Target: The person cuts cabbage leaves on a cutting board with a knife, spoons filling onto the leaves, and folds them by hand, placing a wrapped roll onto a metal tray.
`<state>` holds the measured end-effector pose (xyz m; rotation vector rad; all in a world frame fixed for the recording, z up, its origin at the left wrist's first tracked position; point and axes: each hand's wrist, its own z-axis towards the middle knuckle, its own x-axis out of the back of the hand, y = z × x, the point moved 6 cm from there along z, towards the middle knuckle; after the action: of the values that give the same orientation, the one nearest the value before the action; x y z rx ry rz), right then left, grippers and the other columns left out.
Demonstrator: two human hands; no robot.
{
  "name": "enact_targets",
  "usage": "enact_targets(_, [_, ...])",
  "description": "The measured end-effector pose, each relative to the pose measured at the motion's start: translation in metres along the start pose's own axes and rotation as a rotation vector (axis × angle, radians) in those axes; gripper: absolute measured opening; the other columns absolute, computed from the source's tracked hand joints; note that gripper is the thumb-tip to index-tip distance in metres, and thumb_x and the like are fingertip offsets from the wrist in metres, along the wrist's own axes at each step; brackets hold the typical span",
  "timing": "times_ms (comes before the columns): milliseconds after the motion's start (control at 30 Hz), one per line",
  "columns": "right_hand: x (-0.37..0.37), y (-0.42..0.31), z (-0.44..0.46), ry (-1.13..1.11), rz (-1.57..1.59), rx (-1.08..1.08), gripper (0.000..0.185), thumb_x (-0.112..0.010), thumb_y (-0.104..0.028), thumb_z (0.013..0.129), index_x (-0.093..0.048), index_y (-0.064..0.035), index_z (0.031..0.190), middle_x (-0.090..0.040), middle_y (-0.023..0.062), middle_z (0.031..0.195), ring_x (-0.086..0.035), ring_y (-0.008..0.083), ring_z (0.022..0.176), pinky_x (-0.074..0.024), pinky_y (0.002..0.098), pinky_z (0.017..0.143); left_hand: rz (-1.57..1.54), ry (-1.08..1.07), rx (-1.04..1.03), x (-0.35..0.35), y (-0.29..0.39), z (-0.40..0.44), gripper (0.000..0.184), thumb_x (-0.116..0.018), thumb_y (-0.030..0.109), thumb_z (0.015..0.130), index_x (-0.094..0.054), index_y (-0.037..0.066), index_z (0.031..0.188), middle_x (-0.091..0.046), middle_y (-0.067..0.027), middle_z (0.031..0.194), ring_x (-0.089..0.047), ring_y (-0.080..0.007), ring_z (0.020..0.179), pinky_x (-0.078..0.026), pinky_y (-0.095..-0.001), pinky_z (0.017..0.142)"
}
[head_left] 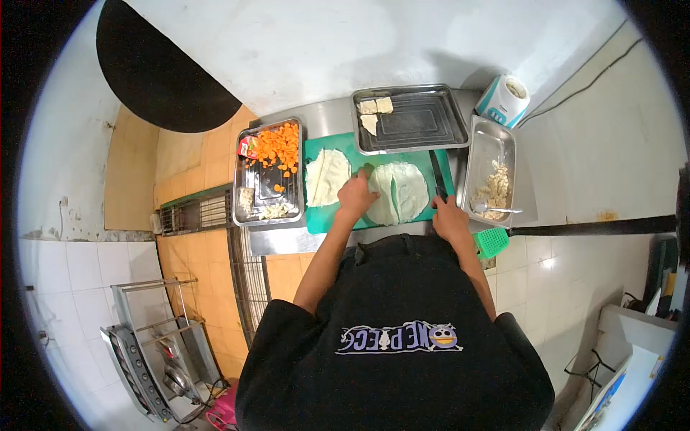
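Observation:
My left hand [357, 193] rests at the left edge of a round sheet of pale dough [411, 192], its fingers apart. A slit runs down the left part of this sheet. My right hand [451, 216] is closed on the black handle of a knife [436, 172], whose blade lies on the green cutting board [348, 142] near its right edge. To the left of my left hand, another pale dough sheet [327, 177] lies on the board, with a lengthwise line across it.
A tray [424, 129] behind the board holds a few pale pieces. The left tray [267, 176] holds orange chunks, a red packet and pale bits. At right stand a tray of pale filling with a spoon [493, 169], a paper roll [503, 100] and a green basket [491, 243].

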<state>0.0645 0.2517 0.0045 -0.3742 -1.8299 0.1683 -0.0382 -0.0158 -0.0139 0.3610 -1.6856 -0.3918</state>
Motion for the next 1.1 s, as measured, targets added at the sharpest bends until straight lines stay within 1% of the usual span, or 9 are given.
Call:
enact_targets(167, [0.000,-0.001,0.001,-0.004,0.004,-0.035,0.031,-0.065,-0.015,0.092,-0.062,-0.0171,0.123,-0.054,0.0192,0.127,-0.069,0.0453,0.105,-0.0558,0.0609,0.085,0.075,-0.300,-0.009,-0.005,0.008,0.004,0.034,-0.089,0.034,0.076,-0.076,0.009,0.095,-0.077,-0.0155,0.100,-0.074,-0.0369,0.103,-0.060,-0.0510,0.084])
enact_targets(467, [0.009,-0.003,-0.017,0.051,0.080,-0.022,0.043,-0.072,-0.029,0.094,-0.062,-0.0139,0.133,-0.050,0.0213,0.144,-0.060,0.0442,0.126,-0.0546,0.0579,0.097,-0.550,-0.149,-0.114,-0.008,-0.060,0.012,0.026,-0.075,0.017,0.086,-0.073,0.003,0.108,-0.076,-0.0175,0.100,-0.075,-0.0319,0.093,-0.059,-0.0453,0.080])
enact_targets(533, [0.009,-0.001,-0.021,0.023,0.086,0.035,0.044,-0.071,-0.033,0.096,-0.062,-0.0135,0.135,-0.049,0.0216,0.147,-0.059,0.0444,0.129,-0.0542,0.0590,0.098,-0.898,-0.321,0.044,-0.001,-0.083,0.009,0.038,-0.072,0.011,0.089,-0.065,0.001,0.125,-0.074,-0.0156,0.108,-0.071,-0.0255,0.097,-0.057,-0.0415,0.084])
enact_targets(600, [0.010,0.003,-0.026,0.031,0.066,0.072,0.045,-0.070,-0.035,0.096,-0.061,-0.0133,0.135,-0.049,0.0213,0.148,-0.060,0.0448,0.127,-0.0545,0.0582,0.098,-0.833,-0.261,0.129,0.025,-0.092,0.002,0.051,-0.071,0.009,0.092,-0.054,0.001,0.139,-0.070,-0.0157,0.118,-0.068,-0.0238,0.102,-0.056,-0.0386,0.086])
enact_targets(633, [0.012,0.002,-0.029,0.028,0.045,0.106,0.046,-0.069,-0.037,0.097,-0.061,-0.0131,0.136,-0.049,0.0210,0.149,-0.061,0.0452,0.126,-0.0548,0.0574,0.098,-0.814,-0.246,0.089,0.018,-0.106,0.008,0.062,-0.070,0.004,0.094,-0.044,0.005,0.151,-0.072,-0.0136,0.114,-0.069,-0.0189,0.095,-0.055,-0.0332,0.075])
enact_targets(767, [0.039,0.003,-0.031,-0.047,0.070,0.145,0.045,-0.068,-0.037,0.098,-0.060,-0.0130,0.136,-0.054,0.0200,0.145,-0.065,0.0449,0.118,-0.0554,0.0553,0.097,-0.757,-0.137,0.112,0.034,-0.133,0.011,0.059,-0.069,0.004,0.093,-0.048,0.009,0.148,-0.069,-0.0185,0.122,-0.068,-0.0229,0.107,-0.055,-0.0363,0.088])
enact_targets(867, [0.064,0.006,-0.024,-0.098,0.141,0.231,0.041,-0.067,-0.036,0.099,-0.061,-0.0122,0.133,-0.064,0.0175,0.133,-0.068,0.0422,0.112,-0.0558,0.0527,0.094,0.108,0.339,0.098,0.079,-0.111,-0.003,0.053,-0.076,0.013,0.090,-0.056,0.012,0.139,-0.071,-0.0221,0.124,-0.074,-0.0410,0.100,-0.059,-0.0486,0.082])
enact_targets(967, [0.084,0.009,-0.015,-0.129,0.311,0.254,0.034,-0.066,-0.033,0.100,-0.065,-0.0114,0.126,-0.072,0.0149,0.113,-0.070,0.0379,0.107,-0.0555,0.0501,0.090,0.226,0.580,0.036,0.100,-0.060,-0.021,0.039,-0.075,0.022,0.091,-0.064,0.012,0.127,-0.076,-0.0190,0.115,-0.073,-0.0438,0.101,-0.058,-0.0519,0.088])
enact_targets(1100, [0.085,0.012,0.005,-0.115,0.353,0.339,0.028,-0.067,-0.030,0.100,-0.069,-0.0108,0.119,-0.073,0.0142,0.107,-0.072,0.0348,0.102,-0.0560,0.0498,0.087,-0.157,0.129,0.185,0.033,0.001,-0.029,0.045,-0.078,0.044,0.087,-0.074,0.011,0.117,-0.079,-0.0170,0.103,-0.076,-0.0360,0.099,-0.058,-0.0494,0.084])
